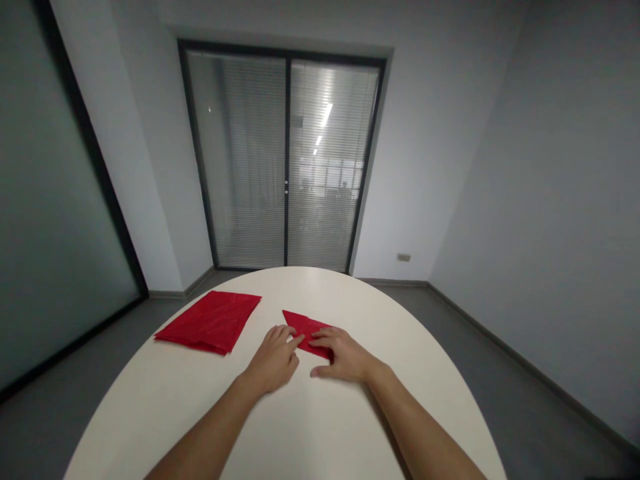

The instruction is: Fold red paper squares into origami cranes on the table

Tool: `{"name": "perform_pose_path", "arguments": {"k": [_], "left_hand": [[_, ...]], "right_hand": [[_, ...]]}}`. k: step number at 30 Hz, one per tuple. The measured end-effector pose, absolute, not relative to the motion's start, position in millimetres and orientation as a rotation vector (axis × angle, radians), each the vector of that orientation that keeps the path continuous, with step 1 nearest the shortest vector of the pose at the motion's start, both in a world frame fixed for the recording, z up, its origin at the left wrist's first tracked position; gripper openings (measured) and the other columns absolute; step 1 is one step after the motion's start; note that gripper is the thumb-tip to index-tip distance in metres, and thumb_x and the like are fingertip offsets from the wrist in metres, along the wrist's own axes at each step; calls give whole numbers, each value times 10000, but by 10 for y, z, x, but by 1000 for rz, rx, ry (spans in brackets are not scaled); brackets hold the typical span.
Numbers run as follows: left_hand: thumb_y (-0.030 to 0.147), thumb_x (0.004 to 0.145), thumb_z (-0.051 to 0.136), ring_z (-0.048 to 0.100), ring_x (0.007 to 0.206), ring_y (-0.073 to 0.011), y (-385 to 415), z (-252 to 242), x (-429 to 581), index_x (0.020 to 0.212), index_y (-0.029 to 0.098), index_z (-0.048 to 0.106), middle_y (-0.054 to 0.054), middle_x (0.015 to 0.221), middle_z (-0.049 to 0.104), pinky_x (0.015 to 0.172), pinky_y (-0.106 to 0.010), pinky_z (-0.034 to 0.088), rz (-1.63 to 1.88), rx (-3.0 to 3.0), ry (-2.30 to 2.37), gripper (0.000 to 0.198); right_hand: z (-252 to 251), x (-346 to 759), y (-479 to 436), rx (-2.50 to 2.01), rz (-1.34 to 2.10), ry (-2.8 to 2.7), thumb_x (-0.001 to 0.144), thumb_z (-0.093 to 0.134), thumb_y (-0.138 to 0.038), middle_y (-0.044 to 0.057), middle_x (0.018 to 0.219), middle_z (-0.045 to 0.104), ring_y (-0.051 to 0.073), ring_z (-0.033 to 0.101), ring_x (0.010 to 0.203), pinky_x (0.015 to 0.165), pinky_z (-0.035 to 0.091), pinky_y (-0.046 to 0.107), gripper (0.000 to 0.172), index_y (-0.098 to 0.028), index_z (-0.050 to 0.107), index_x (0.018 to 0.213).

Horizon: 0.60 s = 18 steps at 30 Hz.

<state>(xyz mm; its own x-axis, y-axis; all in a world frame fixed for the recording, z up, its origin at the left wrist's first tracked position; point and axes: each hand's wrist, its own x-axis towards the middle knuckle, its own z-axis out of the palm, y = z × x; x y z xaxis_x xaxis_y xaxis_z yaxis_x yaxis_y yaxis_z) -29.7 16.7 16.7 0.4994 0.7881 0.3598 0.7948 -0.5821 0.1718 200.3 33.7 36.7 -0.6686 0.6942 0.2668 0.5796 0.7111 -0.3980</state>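
A small folded piece of red paper or thin cloth (304,325) lies flat near the middle of the table, one pointed corner toward the upper left. My left hand (273,360) rests at its left edge, a finger reaching onto the red surface and the others apart. Over its right part lies my right hand (343,355), fingers spread on top and thumb out on the bare tabletop. That hand hides the right end of the piece.
On the left of the round white table (310,433), a larger stack of red sheets (210,322) lies near the edge. Beyond stand a glass door with blinds (320,220) and grey walls.
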Motion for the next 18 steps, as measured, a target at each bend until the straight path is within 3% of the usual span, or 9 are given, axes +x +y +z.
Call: {"name": "perform_pose_path", "arguments": {"k": [4, 9, 18], "left_hand": [[155, 881, 480, 530, 1128, -263, 182, 156, -301, 1230, 198, 650, -109, 1147, 610, 1087, -465, 384, -710, -2729, -1415, 391], [162, 910, 480, 578, 1106, -236, 199, 136, -300, 1213, 219, 660, -83, 1158, 639, 1130, -475, 333, -759, -2778, -1383, 356], [254, 958, 535, 637, 1025, -218, 250, 180, -318, 1011, 233, 724, -45, 1041, 711, 1030, -418, 409, -723, -2792, -1307, 197]], "right_hand": [[301, 2034, 372, -1066, 433, -2441, 821, 706, -436, 122, 1282, 669, 290, 608, 1181, 1044, 432, 402, 511, -190, 666, 1267], [338, 2063, 356, -1105, 416, -2408, 877, 603, -291, 67, 1147, 733, 234, 669, 1039, 951, 481, 331, 285, -221, 729, 1123], [369, 2066, 330, -1125, 384, -2409, 813, 661, -324, 54, 1092, 743, 228, 675, 972, 899, 490, 315, 298, -229, 733, 1087]]}}
